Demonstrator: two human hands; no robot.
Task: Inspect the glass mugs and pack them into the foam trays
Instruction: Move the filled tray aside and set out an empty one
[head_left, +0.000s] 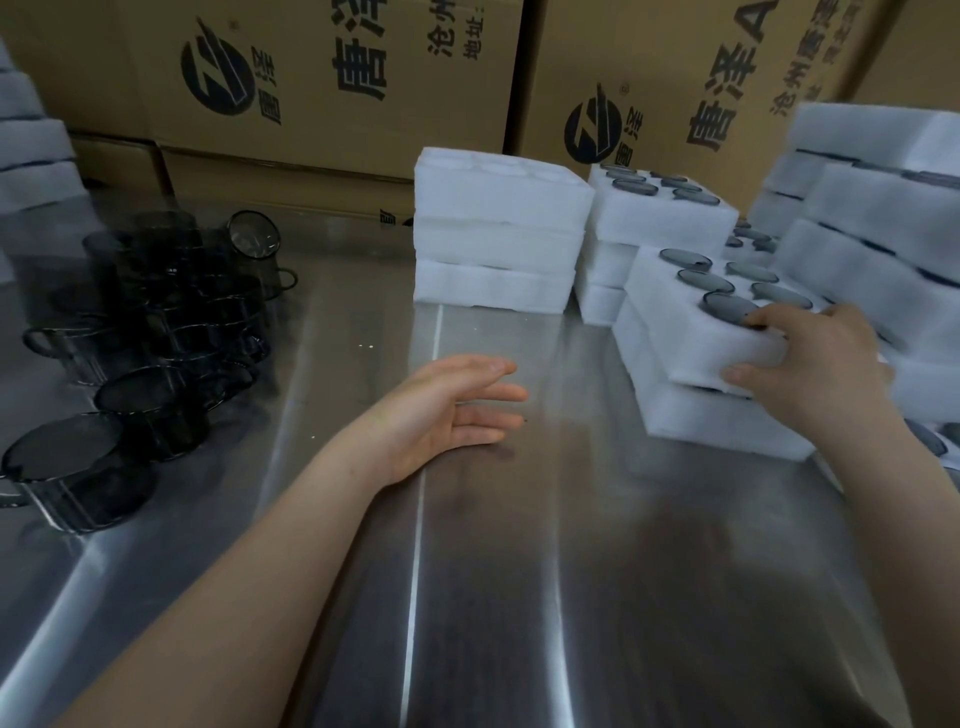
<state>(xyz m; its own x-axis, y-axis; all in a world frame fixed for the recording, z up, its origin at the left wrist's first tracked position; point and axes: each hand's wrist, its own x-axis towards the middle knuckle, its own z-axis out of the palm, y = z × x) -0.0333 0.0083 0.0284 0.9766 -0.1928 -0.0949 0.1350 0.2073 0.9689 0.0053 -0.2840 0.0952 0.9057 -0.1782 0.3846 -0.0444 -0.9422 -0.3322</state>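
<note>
Several dark smoked-glass mugs (150, 343) stand and lie in a cluster at the left of the steel table. On the right, a white foam tray (675, 322) filled with mugs sits on top of another foam tray (711, 421). My right hand (800, 364) grips the near right end of the filled tray, thumb on its side and fingers over the top. My left hand (457, 410) hovers flat and open over the middle of the table, holding nothing.
A stack of three empty foam trays (498, 234) stands behind centre, with a filled stack (660, 213) next to it. More foam stacks (872, 218) rise at the right and far left (31, 145). Cardboard boxes (322, 78) wall off the back.
</note>
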